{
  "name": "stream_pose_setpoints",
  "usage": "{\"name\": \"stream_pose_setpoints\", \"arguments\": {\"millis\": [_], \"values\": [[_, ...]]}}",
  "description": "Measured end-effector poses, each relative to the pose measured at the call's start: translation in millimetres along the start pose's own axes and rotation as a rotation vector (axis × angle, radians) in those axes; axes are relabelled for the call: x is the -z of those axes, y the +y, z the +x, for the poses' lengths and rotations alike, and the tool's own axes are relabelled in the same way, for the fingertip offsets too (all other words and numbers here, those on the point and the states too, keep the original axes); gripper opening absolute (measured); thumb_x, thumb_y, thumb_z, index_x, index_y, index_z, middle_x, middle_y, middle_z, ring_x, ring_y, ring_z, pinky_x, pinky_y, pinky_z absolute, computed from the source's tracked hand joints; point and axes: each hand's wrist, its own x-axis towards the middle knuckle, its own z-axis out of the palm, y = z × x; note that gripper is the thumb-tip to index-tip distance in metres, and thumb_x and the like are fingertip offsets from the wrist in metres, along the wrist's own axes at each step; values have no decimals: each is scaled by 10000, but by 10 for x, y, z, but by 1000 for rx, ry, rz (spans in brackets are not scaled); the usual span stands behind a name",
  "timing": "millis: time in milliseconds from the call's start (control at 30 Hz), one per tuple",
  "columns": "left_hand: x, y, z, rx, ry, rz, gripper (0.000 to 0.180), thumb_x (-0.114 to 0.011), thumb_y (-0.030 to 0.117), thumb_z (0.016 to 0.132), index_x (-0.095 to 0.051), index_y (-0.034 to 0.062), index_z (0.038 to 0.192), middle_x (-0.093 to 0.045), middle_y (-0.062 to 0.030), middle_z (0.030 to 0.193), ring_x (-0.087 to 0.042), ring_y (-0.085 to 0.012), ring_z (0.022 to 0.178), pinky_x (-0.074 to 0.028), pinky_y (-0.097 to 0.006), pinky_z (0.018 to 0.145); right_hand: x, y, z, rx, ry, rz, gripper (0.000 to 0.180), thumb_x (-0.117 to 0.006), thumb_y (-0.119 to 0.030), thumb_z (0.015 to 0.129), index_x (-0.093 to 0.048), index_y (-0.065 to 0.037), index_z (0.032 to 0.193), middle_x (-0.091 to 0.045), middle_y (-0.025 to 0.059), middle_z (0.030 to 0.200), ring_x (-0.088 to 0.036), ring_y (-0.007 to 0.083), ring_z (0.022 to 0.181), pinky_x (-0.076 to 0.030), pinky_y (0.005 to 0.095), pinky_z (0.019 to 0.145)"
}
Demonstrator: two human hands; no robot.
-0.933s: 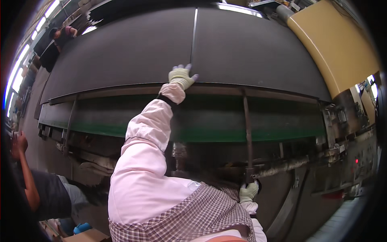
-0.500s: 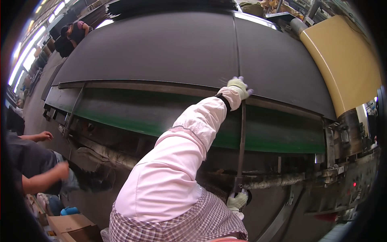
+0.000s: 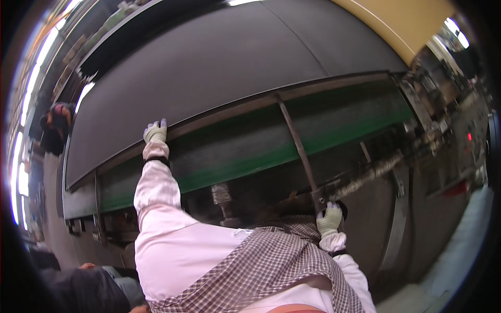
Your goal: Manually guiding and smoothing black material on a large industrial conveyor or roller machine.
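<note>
A wide dark grey sheet [image 3: 209, 68] lies over the machine bed, with a thin seam line crossing it at the right. My left hand [image 3: 155, 133], in a pale glove with lilac fingertips, rests at the sheet's near edge toward the left. Its fingers are stretched out on the surface. My right hand [image 3: 329, 219], gloved the same way, is low at the right, closed around the lower end of a metal bar [image 3: 297, 135]. That bar slants up to the dark rail [image 3: 235, 108] along the sheet's front edge. Part of the right hand's grip is hidden behind the bar's end.
Below the rail runs a green-edged belt [image 3: 240, 169]. A tan roll [image 3: 396, 21] stands at the far right, above machine parts with a red light [image 3: 469, 136]. One person [image 3: 56, 125] bends at the far left; another in dark clothes [image 3: 83, 289] is at the lower left.
My left hand has moved from the sheet's edge beside the seam and bar to far left along that edge. My right hand stays at the bar's lower end. The view has turned.
</note>
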Motion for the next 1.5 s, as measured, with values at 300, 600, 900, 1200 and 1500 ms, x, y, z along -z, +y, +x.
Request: {"name": "stream_pose_setpoints", "arguments": {"millis": [300, 600, 900, 1200, 1500], "values": [[-217, 75, 243, -153, 234, -278, 600, -436, 606, 902, -605, 122, 1216, -580, -161, 1242, -522, -374, 1155, -408, -463, 981, 31, -46, -41, -15, -39, -84, 338, -643, -245, 729, -565, -1, 949, -594, 210, 897, -555, 403, 859, -440, 508, 765], [-41, 794, -236, -254, 56, -89, 590, -377, 605, 915, -644, 135, 1152, -590, -154, 1174, -532, -358, 1115, -426, -461, 964, 21, -51, 34, 24, 27, -46, 263, -665, -257, 707, -558, -47, 823, -584, 181, 792, -558, 380, 755, -436, 501, 691], [198, 2041, -623, -493, -12, -120, 662, -390, 651, 884, -664, 98, 1125, -599, -163, 1168, -539, -344, 1116, -443, -448, 945, 50, -53, 52, 21, 12, 17, 242, -644, -263, 745, -574, -44, 823, -598, 172, 787, -567, 374, 755, -442, 494, 679], [415, 3293, -1042, -655, -152, -198, 618, -400, 628, 902, -699, 109, 1055, -652, -151, 1072, -599, -337, 1052, -482, -451, 892, 53, -30, 56, -1, -38, 22, 225, -651, -251, 739, -565, -53, 802, -590, 181, 774, -561, 380, 747, -430, 506, 669], [421, 3477, -1057, -736, -327, -410, 623, -364, 597, 926, -530, 142, 1317, -498, -121, 1363, -415, -305, 1301, -324, -436, 1090, -24, 36, -30, -58, -68, 20, 302, -616, -246, 736, -550, 9, 884, -574, 234, 865, -541, 428, 831, -433, 538, 741]]}}
